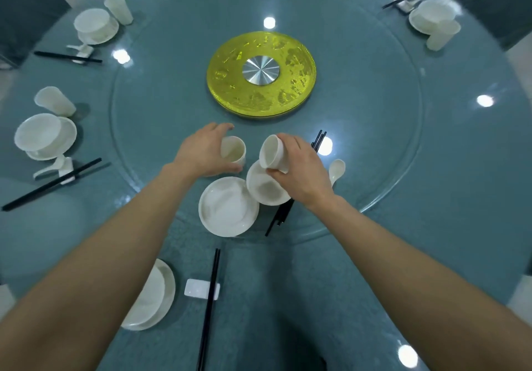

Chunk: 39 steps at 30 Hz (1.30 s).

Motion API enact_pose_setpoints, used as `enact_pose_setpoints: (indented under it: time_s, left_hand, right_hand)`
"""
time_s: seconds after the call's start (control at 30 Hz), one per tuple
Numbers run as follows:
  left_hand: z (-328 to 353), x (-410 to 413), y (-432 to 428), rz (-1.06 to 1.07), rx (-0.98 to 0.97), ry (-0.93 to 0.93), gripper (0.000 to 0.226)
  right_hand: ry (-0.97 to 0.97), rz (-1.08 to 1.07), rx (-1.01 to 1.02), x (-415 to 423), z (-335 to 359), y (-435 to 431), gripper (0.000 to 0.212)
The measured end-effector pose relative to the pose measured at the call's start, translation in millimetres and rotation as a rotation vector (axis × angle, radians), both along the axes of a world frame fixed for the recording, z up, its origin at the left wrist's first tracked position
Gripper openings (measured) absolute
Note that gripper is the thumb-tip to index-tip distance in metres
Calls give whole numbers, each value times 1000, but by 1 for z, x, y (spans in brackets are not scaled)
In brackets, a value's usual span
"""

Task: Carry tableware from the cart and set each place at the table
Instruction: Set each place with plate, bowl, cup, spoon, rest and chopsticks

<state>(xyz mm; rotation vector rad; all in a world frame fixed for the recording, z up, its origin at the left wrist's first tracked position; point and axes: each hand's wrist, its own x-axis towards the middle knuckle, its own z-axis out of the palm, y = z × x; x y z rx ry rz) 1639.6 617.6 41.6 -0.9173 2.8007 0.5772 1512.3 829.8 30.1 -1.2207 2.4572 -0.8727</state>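
Left hand (pixel 204 151), right hand (pixel 302 173) bare; forearms bare up to frame edge.

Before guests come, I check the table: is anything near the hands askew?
Yes. The bowl lies over the chopstick bundle and overlaps the plate at its rim, on the glass turntable rather than at a place.

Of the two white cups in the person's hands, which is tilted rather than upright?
The white ceramic cup in the right hand: it is tilted over the small white bowl, while the cup in the left hand stands upright.
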Motion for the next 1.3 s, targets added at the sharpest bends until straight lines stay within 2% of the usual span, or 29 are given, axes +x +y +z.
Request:
enact_pose_setpoints:
  time_s: [0.13, 0.27, 0.4, 0.57, 0.83, 1.03, 1.13, 1.3]
  left_hand:
    - [22, 26, 7, 32, 19, 177, 90]
    - [41, 60, 36, 103, 242, 304, 78]
    - [51, 90, 64, 125, 418, 307, 74]
    - [62, 118, 89, 141, 506, 322, 69]
    - [71, 158, 98, 281, 474, 417, 56]
    - [78, 197, 83, 373, 495, 404, 61]
    - [75, 215, 67, 408, 397, 330, 63]
    - [47, 253, 30, 502, 153, 166, 65]
  right_hand:
    - [9, 30, 1, 21, 9, 7, 73]
    - [21, 85, 8, 46, 17, 13, 71]
    - [18, 140, 8, 76, 26, 16, 70]
    - [43, 191, -40, 109, 39, 20, 66]
    - [29, 298, -101, 145, 47, 18, 65]
    - [9, 382, -61, 160, 50, 18, 66]
    - [-11, 361, -2, 164, 39, 20, 53]
    - [-36, 356, 71, 164, 25, 22, 49]
